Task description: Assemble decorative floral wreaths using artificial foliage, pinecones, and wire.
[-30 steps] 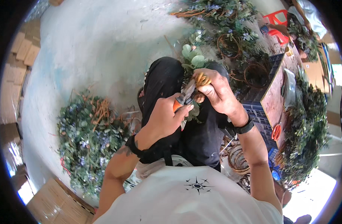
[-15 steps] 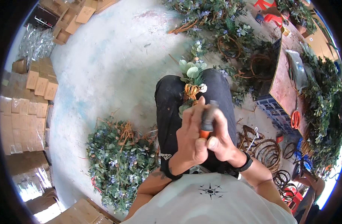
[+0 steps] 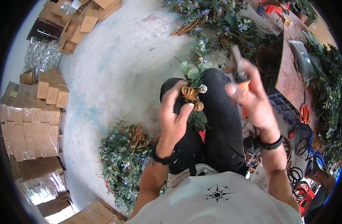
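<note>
Across my lap lies a leafy garland point(image 3: 193, 71) with round green leaves, needles, a woven brown ball point(image 3: 189, 93), a small tan cone-like ball point(image 3: 198, 106) and a white berry cluster point(image 3: 202, 89). My left hand point(image 3: 172, 115) is beside the woven ball, its thumb and fingers spread on either side of the garland; whether they touch it I cannot tell. To the right, above my knee, my right hand point(image 3: 252, 93) is closed on orange-handled pliers point(image 3: 237, 61). Motion blurs them, and the grey jaws point up and away.
A heap of greenery with blue flowers point(image 3: 128, 168) lies on the floor at left; more greenery point(image 3: 223, 18) lies beyond my knees. At right stands a table point(image 3: 290, 80) with red-handled scissors point(image 3: 304, 113). Cardboard boxes point(image 3: 29, 128) are stacked far left.
My hands were together over the garland with the pliers between them. Now they are apart: the right has carried the pliers up and right, the left has moved left beside the garland.
</note>
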Available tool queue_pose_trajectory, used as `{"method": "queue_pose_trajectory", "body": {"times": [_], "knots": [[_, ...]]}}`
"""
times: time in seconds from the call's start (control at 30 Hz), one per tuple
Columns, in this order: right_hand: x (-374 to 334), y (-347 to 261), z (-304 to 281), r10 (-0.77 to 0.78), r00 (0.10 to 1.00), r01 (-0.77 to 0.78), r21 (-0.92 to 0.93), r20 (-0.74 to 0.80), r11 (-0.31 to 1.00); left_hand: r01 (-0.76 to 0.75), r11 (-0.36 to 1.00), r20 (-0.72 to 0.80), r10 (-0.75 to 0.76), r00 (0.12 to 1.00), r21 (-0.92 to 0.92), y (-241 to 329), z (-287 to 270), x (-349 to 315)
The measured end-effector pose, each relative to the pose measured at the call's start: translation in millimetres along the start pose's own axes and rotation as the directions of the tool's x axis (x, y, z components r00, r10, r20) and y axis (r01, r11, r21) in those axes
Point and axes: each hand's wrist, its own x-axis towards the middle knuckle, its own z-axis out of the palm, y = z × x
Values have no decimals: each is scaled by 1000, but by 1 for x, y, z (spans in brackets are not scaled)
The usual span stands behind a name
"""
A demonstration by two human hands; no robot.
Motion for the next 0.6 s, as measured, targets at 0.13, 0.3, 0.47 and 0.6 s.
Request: {"method": "queue_pose_trajectory", "body": {"times": [0.13, 0.3, 0.47, 0.6], "knots": [[30, -20, 4, -78, 992, 86, -86, 95, 993, 87, 982, 92, -72, 993, -169, -23, 15, 8], [58, -32, -2, -8, 839, 414, -628, 544, 659, 17, 990, 36, -13, 999, -139, -23, 16, 10], [58, -33, 9, 123, 786, 481, -725, 605, 494, 80, 993, 33, -78, 996, -85, -31, 24, 9], [38, -17, -25, -100, 974, 198, -546, 204, 814, -63, 992, 15, 65, 998, -113, -24, 16, 8]]}}
